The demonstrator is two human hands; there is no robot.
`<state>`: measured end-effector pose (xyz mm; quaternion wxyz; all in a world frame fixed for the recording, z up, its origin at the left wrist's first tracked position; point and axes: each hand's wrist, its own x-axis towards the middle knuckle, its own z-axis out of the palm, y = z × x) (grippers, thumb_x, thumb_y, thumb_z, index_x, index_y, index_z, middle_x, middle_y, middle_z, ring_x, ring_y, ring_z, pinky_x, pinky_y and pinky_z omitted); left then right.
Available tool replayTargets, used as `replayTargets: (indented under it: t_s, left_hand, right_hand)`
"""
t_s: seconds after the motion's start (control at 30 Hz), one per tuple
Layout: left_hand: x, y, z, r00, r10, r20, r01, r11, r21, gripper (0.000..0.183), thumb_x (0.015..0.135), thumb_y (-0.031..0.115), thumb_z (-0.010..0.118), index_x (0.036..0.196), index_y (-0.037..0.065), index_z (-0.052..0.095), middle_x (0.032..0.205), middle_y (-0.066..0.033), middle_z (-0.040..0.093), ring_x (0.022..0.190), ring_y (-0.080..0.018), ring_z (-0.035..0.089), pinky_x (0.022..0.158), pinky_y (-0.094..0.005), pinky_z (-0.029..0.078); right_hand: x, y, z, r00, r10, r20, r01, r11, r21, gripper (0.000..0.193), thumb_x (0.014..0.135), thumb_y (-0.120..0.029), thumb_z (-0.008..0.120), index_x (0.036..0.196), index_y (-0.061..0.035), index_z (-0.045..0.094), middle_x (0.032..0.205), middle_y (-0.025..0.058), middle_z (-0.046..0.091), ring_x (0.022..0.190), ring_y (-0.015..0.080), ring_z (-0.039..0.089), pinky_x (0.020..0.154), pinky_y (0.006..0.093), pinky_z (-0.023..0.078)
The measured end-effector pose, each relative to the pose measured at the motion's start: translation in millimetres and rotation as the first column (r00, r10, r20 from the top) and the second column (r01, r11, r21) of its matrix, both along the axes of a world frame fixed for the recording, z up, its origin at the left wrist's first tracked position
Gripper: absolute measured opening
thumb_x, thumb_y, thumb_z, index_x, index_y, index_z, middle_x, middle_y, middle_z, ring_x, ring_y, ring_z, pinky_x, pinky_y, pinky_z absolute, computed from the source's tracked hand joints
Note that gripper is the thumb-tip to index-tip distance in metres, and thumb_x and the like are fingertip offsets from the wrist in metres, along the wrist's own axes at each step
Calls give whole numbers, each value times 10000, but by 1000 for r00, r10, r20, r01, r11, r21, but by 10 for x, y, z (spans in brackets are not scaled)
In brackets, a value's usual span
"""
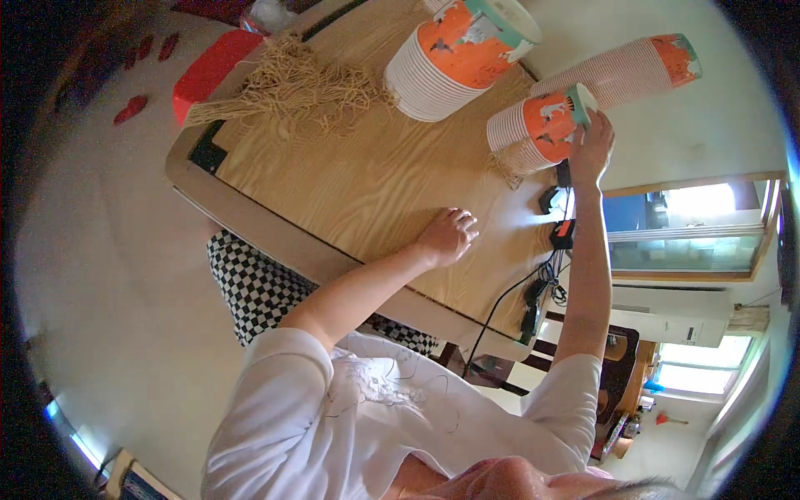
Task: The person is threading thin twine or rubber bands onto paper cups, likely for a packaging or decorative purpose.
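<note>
Curled loosely, my left hand [450, 236] rests on the wood-grain table [358, 183]; nothing shows between its fingers. My right hand [593, 148] grips the green end of a short stack of paper cups [533, 129], orange and white with nested rims. Some tan strands [510, 171] lie against the rims of that stack. Beside it stands a larger cup stack [458, 62] in the same colours, its rims toward the tabletop. A long stack of cups [612, 71] is behind. Tan twine [300, 87] spreads in a loose tangle across the table's far left.
Black cables and plugs [546, 275] lie along the table's right side. A red container [212, 75] is by the far left edge. A checkered cloth seat [254, 283] is against the near edge. Windows [683, 225] and a white air conditioner [675, 317] are at the right.
</note>
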<state>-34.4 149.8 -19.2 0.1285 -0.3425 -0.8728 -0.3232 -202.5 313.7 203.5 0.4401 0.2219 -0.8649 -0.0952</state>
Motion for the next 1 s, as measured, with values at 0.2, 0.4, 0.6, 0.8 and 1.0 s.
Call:
replayTargets:
  t_s: [0.2,0.4,0.6,0.8,1.0]
  left_hand:
    - [169,-235,40,1000,-12,0,12,997,72,294,800,235,586,1056,93,613,1201,-85,544,1153,-249,457,982,-412,355]
    - [216,-310,-275,997,42,-66,-38,997,72,258,775,199,609,1005,83,627,1149,-89,568,1109,-254,491,953,-411,378]
    - [236,-352,81,997,-2,-81,20,976,217,204,770,177,606,938,68,644,1100,-92,593,1050,-254,535,891,-409,424]
    - [238,-457,10,999,31,-23,-26,980,196,192,789,186,580,925,68,645,1077,-87,606,1025,-249,551,870,-400,439]
    - [271,-489,134,999,-18,42,13,993,115,187,812,175,546,920,60,646,1060,-91,612,1044,-239,540,875,-394,436]
  right_hand:
    - [-131,130,-1125,984,-37,177,-42,906,421,415,795,-102,476,1203,-31,490,1215,173,485,1156,344,437,1021,483,294]
    - [436,-139,-1840,823,-91,560,-93,952,291,385,796,-106,483,1174,-66,542,1212,178,511,1207,337,405,1044,525,236]
    - [48,-82,-677,979,49,200,-68,994,90,359,877,-178,505,1204,-31,497,1124,213,538,1030,323,533,913,428,407]
    - [223,-1609,697,904,419,81,-419,908,-15,308,848,-227,573,1083,-32,537,1002,154,573,935,331,549,812,425,445]
    - [-93,-1926,681,733,56,677,-102,994,28,260,833,-194,608,1043,-53,549,982,131,580,896,265,575,793,381,460]
